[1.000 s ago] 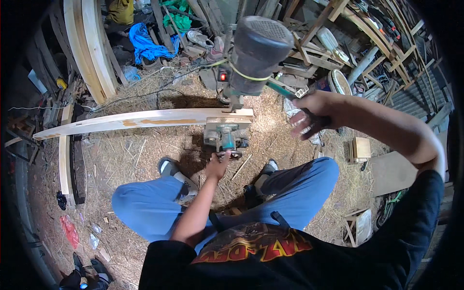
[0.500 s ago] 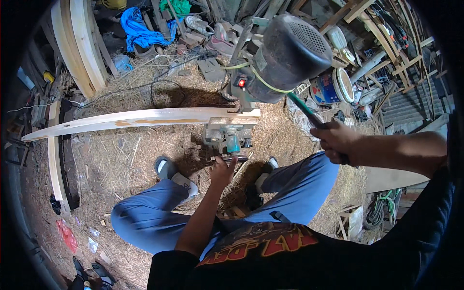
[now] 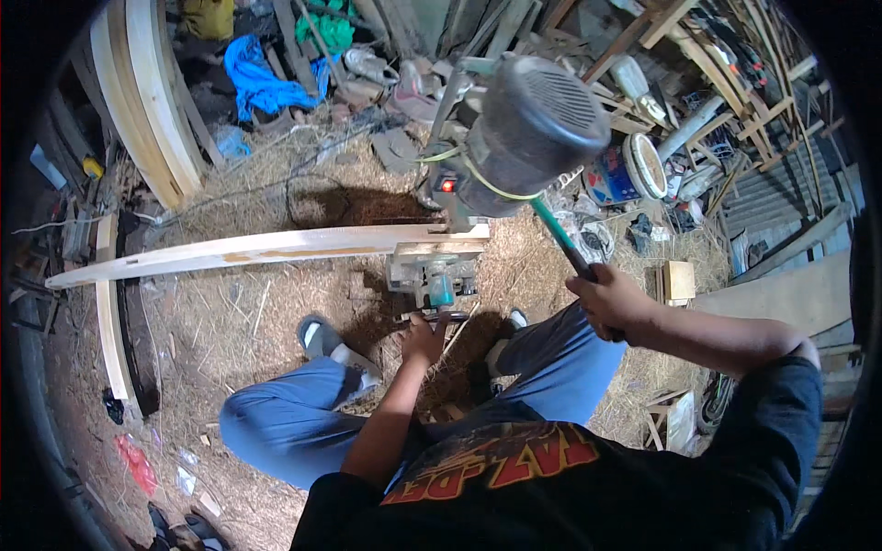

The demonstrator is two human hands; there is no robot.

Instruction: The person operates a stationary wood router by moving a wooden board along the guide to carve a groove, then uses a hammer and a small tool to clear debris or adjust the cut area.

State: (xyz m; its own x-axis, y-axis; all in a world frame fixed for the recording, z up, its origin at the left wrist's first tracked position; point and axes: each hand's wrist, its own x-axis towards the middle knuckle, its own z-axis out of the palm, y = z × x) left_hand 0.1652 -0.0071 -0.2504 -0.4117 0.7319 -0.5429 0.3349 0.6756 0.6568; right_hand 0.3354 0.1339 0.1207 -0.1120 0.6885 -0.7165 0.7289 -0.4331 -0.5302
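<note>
A bench mortiser or drill-like machine with a dark round motor point(image 3: 537, 129) and a small lit red switch point(image 3: 447, 185) stands in front of me. My right hand point(image 3: 606, 301) is wrapped round its long green-and-black lever point(image 3: 562, 237). Low at the machine's near side, my left hand point(image 3: 424, 342) holds the rim of a dark handwheel point(image 3: 452, 317), below a worn teal part point(image 3: 441, 290). A long, curved pale wooden beam point(image 3: 276, 244) sits in the machine's clamp point(image 3: 432, 262) and stretches left. The motor body hides the cutting tool.
At the left, a wooden support point(image 3: 112, 317) carries the beam's far end. Tall curved boards point(image 3: 138, 101) lean at the back left. A power cord point(image 3: 220, 191) crosses the straw and shavings. A paint bucket point(image 3: 634, 170) and scrap wood point(image 3: 712, 64) lie at the back right.
My right hand and the lever have come nearer and to the left, and the motor has shifted slightly the same way. My left hand stays on the handwheel. The whole view has shifted a little.
</note>
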